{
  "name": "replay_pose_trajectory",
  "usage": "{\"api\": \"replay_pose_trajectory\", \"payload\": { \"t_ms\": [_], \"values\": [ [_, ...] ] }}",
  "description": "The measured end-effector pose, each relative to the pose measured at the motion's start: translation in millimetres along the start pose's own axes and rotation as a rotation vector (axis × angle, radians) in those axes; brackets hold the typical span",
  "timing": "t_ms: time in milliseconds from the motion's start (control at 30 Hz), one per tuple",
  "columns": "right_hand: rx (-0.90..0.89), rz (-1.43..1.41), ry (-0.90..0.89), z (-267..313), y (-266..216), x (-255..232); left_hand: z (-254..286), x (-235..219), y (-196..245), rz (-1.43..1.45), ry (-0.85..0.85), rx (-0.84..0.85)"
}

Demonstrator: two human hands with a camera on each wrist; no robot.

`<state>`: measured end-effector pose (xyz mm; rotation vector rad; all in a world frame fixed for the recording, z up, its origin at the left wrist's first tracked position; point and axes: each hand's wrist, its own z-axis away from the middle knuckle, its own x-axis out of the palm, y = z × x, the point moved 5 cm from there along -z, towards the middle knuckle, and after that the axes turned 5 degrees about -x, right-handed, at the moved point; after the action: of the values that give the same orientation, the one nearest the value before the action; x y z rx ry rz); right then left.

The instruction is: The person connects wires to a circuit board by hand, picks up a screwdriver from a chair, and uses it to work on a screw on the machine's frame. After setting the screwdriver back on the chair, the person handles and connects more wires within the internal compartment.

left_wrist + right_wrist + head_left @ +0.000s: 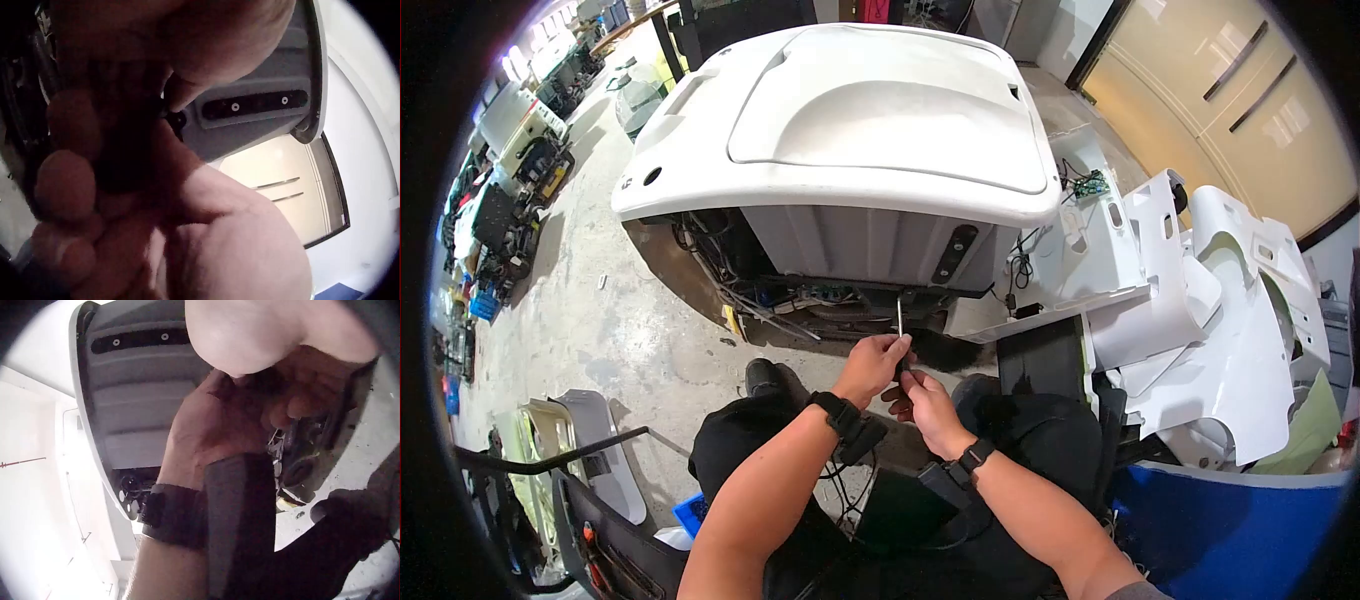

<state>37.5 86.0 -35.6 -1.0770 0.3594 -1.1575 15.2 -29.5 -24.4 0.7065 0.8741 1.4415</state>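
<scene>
A large machine with a white cover (900, 120) and a grey ribbed panel (840, 240) stands before the person. A screwdriver with a thin metal shaft (900, 318) points up at the panel's lower edge; the hands hide most of its dark handle. The left hand (870, 370) has its fingers curled around the handle from the left. Just below and to the right, the right hand (932, 408) pinches the handle's lower end. In the left wrist view the left hand (219, 231) is close and shadowed; the right wrist view shows the right hand (250, 337) beside it.
White shell parts (1230, 320) are piled at the right, above a blue surface (1230, 520). A circuit board (1086, 185) lies in an open white housing. Wiring (750, 290) shows under the cover. A black metal frame (550, 466) stands at the lower left, and cables hang between the knees.
</scene>
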Motion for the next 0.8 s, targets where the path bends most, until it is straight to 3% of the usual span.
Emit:
{"api": "replay_pose_trajectory", "payload": {
  "t_ms": [200,500,800],
  "values": [
    [0.093,-0.170,0.101,-7,6,-5,-26,-5,3,-0.032,0.050,-0.004],
    [0.103,-0.141,0.217,-16,14,-10,-38,-2,9,-0.176,0.100,0.052],
    [0.098,-0.149,0.203,-17,17,-15,-35,-3,11,-0.214,0.165,0.096]
  ]
}}
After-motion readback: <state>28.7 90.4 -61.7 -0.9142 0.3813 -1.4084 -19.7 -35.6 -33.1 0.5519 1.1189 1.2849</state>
